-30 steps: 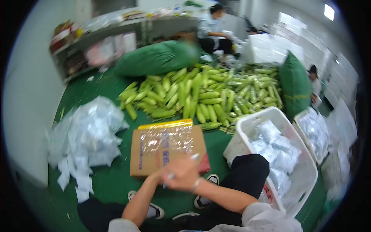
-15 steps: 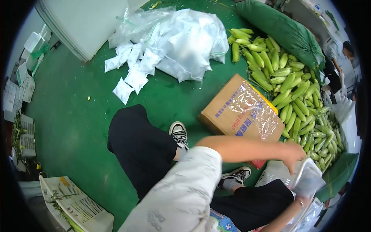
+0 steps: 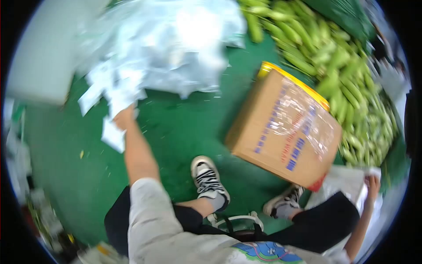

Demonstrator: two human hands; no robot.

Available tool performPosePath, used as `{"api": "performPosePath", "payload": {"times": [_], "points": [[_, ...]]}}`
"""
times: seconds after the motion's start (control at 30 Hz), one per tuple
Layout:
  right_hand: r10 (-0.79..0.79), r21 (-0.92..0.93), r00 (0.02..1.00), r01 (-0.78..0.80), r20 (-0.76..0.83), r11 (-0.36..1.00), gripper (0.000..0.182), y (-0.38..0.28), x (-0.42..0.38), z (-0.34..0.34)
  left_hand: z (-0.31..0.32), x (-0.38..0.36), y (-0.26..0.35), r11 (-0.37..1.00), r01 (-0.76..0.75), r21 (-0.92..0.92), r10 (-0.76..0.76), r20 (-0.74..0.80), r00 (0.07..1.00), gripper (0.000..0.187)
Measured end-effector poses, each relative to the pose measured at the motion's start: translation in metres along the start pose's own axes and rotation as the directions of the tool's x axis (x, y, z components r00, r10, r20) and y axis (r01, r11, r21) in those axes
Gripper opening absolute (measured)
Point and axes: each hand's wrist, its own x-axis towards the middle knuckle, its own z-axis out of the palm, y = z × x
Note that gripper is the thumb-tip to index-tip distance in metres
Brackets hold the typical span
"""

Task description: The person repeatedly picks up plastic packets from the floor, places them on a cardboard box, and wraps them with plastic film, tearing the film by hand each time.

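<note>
My left hand (image 3: 125,118) reaches down into the small white packets (image 3: 115,134) on the green floor. Its fingers are hidden among them and smeared by motion. Just behind lies a big clear plastic bag (image 3: 176,57) filled with more such packets. On the far right, my right hand (image 3: 372,185) has its fingers curled over the rim of a white plastic basket (image 3: 336,179). Clear plastic lies in and over that basket.
A cardboard box (image 3: 272,127) of cling wrap sits in front of my feet. To its right is a large heap of corn ears (image 3: 338,88), some wrapped in film, beside a green sack (image 3: 343,15). A white panel (image 3: 39,57) stands at upper left.
My left hand has swung from the basket on the right across to the packets on the left. My right hand has shifted up to the basket rim. The view has turned left.
</note>
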Motion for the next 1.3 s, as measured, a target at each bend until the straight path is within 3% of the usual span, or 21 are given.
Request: {"api": "performPosePath", "payload": {"times": [0.03,0.1,0.13,0.17,0.23,0.3,0.37,0.43,0.47,0.5,0.6,0.7,0.8,0.87,0.93,1.0,1.03,1.1,1.17,1.23,1.3], "points": [[0.019,-0.075,0.992,-0.029,-0.121,0.997,0.029,-0.06,-0.028,0.056,-0.002,-0.012,0.005,0.999,0.034,-0.017,-0.034,-0.034,0.999,0.132],[-0.027,-0.13,0.991,0.044,0.132,0.991,0.022,-0.109,-0.042,0.115,0.021,0.031,-0.014,0.942,0.145,-0.303,-0.119,0.102,0.988,0.126],[-0.057,-0.257,0.981,0.105,0.186,0.961,0.019,-0.132,-0.058,0.141,0.046,0.071,-0.043,0.675,-0.237,-0.699,0.45,0.136,0.882,0.105],[-0.197,-0.344,0.94,0.289,0.278,0.894,0.016,-0.147,-0.073,0.158,-0.019,-0.03,0.002,0.378,0.211,-0.902,0.052,0.248,0.967,0.083],[-0.259,-0.357,0.842,0.452,0.474,0.817,0.026,-0.152,-0.082,0.173,-0.053,-0.103,0.049,0.281,0.194,-0.94,-0.403,0.068,0.913,0.078],[-0.273,-0.409,0.81,0.515,0.518,0.753,0.033,-0.13,-0.078,0.18,-0.092,-0.191,0.066,0.326,-0.118,-0.938,0.118,-0.084,0.989,0.085],[-0.362,-0.492,0.782,0.608,0.508,0.623,0.038,-0.1,-0.063,0.193,-0.108,-0.304,0.09,0.243,-0.563,-0.79,0.499,-0.396,0.771,0.09],[-0.462,-0.533,0.725,0.689,0.512,0.491,0.036,-0.08,-0.039,0.21,-0.115,-0.415,0.107,0.009,-0.925,-0.381,0.754,-0.604,0.256,0.09],[-0.486,-0.537,0.702,0.711,0.52,0.453,0.032,-0.073,-0.028,0.218,-0.121,-0.469,0.116,-0.206,-0.767,-0.607,0.853,-0.496,0.163,0.091],[-0.505,-0.533,0.7,0.713,0.505,0.455,0.032,-0.059,-0.015,0.229,-0.127,-0.505,0.127,-0.358,-0.81,-0.464,0.877,-0.464,-0.122,0.094],[-0.641,-0.49,0.517,0.838,0.568,0.242,0.024,-0.034,0.005,0.236,-0.093,-0.588,0.155,-0.574,-0.701,-0.422,0.814,-0.199,-0.546,0.096],[-0.654,-0.276,0.308,0.949,0.691,0.155,0.02,-0.047,0.003,0.207,-0.061,-0.615,0.161,-0.648,-0.633,-0.423,0.7,-0.006,-0.714,0.095],[-0.701,-0.141,0.329,0.939,0.633,0.313,0.018,-0.082,-0.02,0.162,-0.05,-0.605,0.147,-0.701,-0.54,-0.465,0.577,0.076,-0.813,0.097],[-0.647,-0.061,0.662,0.715,0.378,0.696,0.02,-0.111,-0.012,0.159,-0.054,-0.603,0.129,-0.678,-0.529,-0.51,0.537,0.147,-0.831,0.098],[-0.572,0.098,0.819,0.566,0.049,0.818,0.007,-0.129,0.021,0.196,-0.061,-0.603,0.116,-0.657,-0.484,-0.577,0.472,0.186,-0.862,0.1],[-0.232,0.253,0.968,0.202,0.096,0.946,0.01,-0.126,0.053,0.257,-0.064,-0.604,0.115,-0.674,-0.489,-0.553,0.473,0.185,-0.861,0.101],[-0.241,0.262,0.965,0.208,0.099,0.942,0.01,-0.123,0.054,0.273,-0.067,-0.601,0.117,-0.698,-0.485,-0.527,0.465,0.182,-0.866,0.102],[-0.675,0.004,0.729,0.679,0.113,0.734,0.01,-0.132,0.04,0.287,-0.082,-0.591,0.117,-0.725,-0.477,-0.497,0.45,0.183,-0.874,0.1],[-0.637,0.053,0.7,0.659,0.323,0.751,0.032,-0.132,0.026,0.274,-0.103,-0.575,0.104,-0.45,-0.717,-0.533,0.719,0.26,-0.644,0.098],[-0.827,-0.167,0.416,0.909,0.378,0.381,0.067,-0.125,0.019,0.262,-0.096,-0.538,0.079,-0.488,-0.799,-0.352,0.837,0.072,-0.543,0.089],[-0.712,-0.241,0.399,0.917,0.578,0.319,0.101,-0.137,0.025,0.25,-0.11,-0.517,0.055,-0.021,-0.991,-0.133,0.813,0.574,-0.095,0.078]]}}
